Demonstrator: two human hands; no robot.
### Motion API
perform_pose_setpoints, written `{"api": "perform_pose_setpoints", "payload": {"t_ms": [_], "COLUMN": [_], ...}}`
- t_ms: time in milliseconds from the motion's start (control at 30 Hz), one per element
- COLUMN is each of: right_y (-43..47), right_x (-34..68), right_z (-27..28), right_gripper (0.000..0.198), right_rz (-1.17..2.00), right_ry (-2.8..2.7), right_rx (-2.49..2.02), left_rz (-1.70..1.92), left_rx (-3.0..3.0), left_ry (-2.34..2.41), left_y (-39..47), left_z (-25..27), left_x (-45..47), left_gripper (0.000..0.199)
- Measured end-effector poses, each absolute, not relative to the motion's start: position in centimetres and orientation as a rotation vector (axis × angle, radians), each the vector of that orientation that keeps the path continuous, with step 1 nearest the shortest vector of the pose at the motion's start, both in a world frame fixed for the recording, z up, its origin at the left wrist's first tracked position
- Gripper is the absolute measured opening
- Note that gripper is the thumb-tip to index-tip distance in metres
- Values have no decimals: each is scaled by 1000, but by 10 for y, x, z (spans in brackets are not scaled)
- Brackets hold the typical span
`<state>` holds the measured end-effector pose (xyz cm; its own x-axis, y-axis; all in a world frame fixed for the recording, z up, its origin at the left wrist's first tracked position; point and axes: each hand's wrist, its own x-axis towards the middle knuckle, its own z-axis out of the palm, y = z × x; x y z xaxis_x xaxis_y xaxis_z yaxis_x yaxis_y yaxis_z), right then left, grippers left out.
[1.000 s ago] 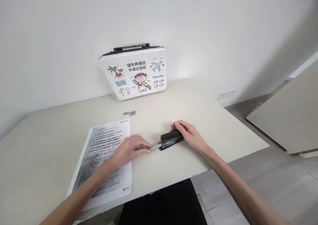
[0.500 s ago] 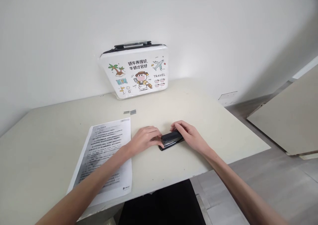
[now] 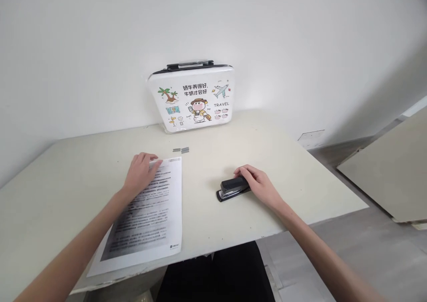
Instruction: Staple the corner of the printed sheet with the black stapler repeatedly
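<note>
A black stapler [image 3: 233,187] lies on the table, its front end pointing left. My right hand [image 3: 256,183] is wrapped around its rear end and hides that part. Over the top of a printed sheet of paper [image 3: 151,222] is my left hand [image 3: 142,173], fingers apart, thumb and fingertips at the sheet's upper edge; whether it presses on the paper I cannot tell. Small grey strips of staples [image 3: 181,150] rest just beyond the sheet's top right corner.
A white case [image 3: 195,99] with cartoon prints and a black handle leans on the wall at the back of the pale table [image 3: 207,222]. On the right, a large board [image 3: 387,168] stands beyond the table's edge.
My left hand has left the stapler's front end and moved left to the top of the paper. My right hand stays on the stapler, whose front now shows. The camera view has shifted slightly.
</note>
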<state>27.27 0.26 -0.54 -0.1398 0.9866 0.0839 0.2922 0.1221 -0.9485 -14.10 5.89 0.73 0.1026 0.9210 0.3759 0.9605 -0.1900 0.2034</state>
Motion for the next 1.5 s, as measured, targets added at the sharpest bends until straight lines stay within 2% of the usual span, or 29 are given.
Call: {"api": "perform_pose_setpoints", "payload": {"t_ms": [200,400,600,1133,1500], "right_y": [2,1,-1,-1,-1], "right_x": [274,275,274,274,274], "right_z": [-11,-15,-13,-11,-12], "right_gripper": [44,43,45,44,42], "right_rz": [1067,1060,1049,1057,1053], "right_ry": [-1585,-1607,-1608,-1600,-1600], "right_rx": [-1286,-1280,-1299,-1292,-1300], "left_rz": [-597,-766,-718,-949,-838], "left_rx": [-2199,-2500,-2727,-2781,-2651], "left_ry": [-2002,-1958,-1936,-2131,-2077], "left_y": [43,14,1,-14,-18], "left_z": [-10,-15,-11,2,-7], "left_x": [-136,-85,-53,-54,-32], "left_gripper": [30,33,32,30,24]}}
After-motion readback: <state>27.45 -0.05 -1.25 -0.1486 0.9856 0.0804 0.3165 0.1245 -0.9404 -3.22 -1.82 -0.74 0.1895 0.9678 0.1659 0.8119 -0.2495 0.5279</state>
